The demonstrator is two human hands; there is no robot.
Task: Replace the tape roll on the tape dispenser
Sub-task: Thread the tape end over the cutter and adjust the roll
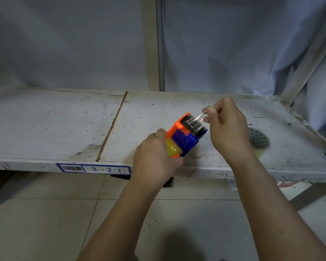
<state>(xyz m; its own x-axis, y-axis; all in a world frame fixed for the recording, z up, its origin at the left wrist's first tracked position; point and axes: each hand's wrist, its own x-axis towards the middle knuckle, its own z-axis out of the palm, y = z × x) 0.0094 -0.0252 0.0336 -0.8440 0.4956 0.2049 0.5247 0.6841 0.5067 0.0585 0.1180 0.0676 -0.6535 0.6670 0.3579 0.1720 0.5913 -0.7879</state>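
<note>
Orange-and-blue plastic, that's my tape dispenser (pixel 186 134), and it's sitting near the front edge of this scuffed grey metal shelf (pixel 64 125). My left hand (pixel 154 159) is clamped around its back end, right over the yellowish tape roll (pixel 173 148) seated in it, mostly so the thing doesn't slide while I pull. My right hand (pixel 226 127) is just past the dispenser's front end, thumb and fingers pinching the clear tape end (pixel 200 118), which I've got stretched over the roller toward the toothed blade. Keeping it taut so it doesn't fold back and stick to itself. Another roll (pixel 259 140) lies flat on the shelf off to the dispenser's right, half hidden behind my wrist. Guessing I'm nearly done, just threading left.
</note>
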